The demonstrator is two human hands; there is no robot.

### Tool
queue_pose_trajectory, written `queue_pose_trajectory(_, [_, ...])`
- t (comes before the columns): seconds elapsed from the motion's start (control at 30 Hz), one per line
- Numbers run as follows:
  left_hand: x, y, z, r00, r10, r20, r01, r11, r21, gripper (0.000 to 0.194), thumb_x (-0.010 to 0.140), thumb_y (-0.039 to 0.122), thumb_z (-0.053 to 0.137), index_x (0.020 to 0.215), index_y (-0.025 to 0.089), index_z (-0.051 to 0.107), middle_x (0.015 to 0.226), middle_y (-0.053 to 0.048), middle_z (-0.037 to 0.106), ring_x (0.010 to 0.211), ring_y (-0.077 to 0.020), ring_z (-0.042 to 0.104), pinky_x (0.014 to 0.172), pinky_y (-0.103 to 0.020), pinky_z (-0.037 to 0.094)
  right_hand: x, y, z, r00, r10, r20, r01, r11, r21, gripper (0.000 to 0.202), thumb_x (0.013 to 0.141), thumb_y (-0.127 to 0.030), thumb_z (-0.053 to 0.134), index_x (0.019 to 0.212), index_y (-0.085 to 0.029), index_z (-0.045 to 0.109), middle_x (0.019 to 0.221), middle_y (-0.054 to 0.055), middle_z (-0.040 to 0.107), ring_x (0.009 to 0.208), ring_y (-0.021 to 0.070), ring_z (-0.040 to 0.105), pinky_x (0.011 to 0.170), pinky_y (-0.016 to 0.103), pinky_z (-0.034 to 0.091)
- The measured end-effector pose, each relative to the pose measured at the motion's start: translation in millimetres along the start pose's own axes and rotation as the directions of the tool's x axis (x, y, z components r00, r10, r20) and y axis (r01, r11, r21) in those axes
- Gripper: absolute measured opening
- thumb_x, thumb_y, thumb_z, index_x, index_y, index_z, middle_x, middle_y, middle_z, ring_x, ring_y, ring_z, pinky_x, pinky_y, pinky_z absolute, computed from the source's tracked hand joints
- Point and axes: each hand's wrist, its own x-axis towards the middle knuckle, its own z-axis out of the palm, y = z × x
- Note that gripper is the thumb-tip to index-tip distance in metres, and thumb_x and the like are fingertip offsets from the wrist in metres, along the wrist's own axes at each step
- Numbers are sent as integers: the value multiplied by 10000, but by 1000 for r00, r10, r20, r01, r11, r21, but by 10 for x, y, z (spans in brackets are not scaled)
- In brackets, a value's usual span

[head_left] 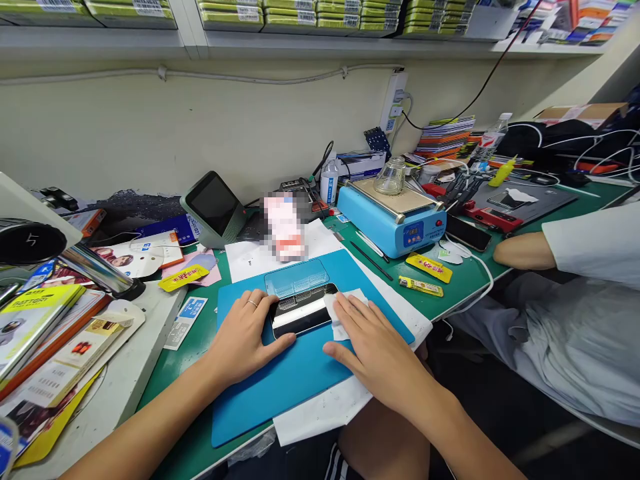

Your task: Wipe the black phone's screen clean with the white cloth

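Note:
A black phone (303,314) lies face up and sideways on a blue mat (280,387), its glass reflecting a bright band. My left hand (245,333), with a ring on one finger, rests at the phone's left end, fingers and thumb apart around its edge. Under the fingers of my right hand (367,340) a white wipe (336,319) is pressed flat at the phone's right end; the thumb is spread away from it. Just behind the phone, a clear screen protector (297,277) lies on the mat.
A blue heating machine (390,223) with a glass jar (391,175) stands behind right. A smart display (215,207) is behind left. Packets and booklets (45,333) crowd the left. At right sits a person (585,313), forearm on the table edge.

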Motion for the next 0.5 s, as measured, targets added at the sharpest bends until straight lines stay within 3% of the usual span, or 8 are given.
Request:
queue_pose_trajectory(0.17, [3, 3, 12, 1000, 0, -11, 0, 1000, 8, 594, 907, 650, 576, 1255, 170, 566, 1149, -116, 595, 1057, -316, 546, 909, -503, 485, 264, -42, -9, 999, -16, -31, 17, 1000, 18, 836, 997, -673, 267, 1594, -89, 316, 1661, 175, 257, 1556, 325, 186, 1241, 581, 219])
queue_pose_trajectory(0.33, [16, 10, 15, 1000, 10, -10, -10, 1000, 3, 572, 907, 643, 579, 1228, 170, 577, 1143, -122, 598, 1043, -317, 549, 900, -501, 489, 395, -224, 64, 992, -108, -59, 110, 993, 32, 880, 985, -686, 306, 1571, -29, 341, 1653, 221, 256, 1555, 328, 186, 1253, 542, 214])
queue_pose_trajectory(0.5, [9, 12, 11, 1000, 11, -7, -11, 1000, 9, 536, 912, 602, 595, 1227, 169, 571, 1130, -119, 593, 1022, -310, 538, 889, -499, 489, 413, -393, 127, 969, -240, -55, 245, 960, 134, 854, 978, -679, 361, 1572, -66, 357, 1649, 173, 303, 1545, 310, 241, 1239, 522, 284])
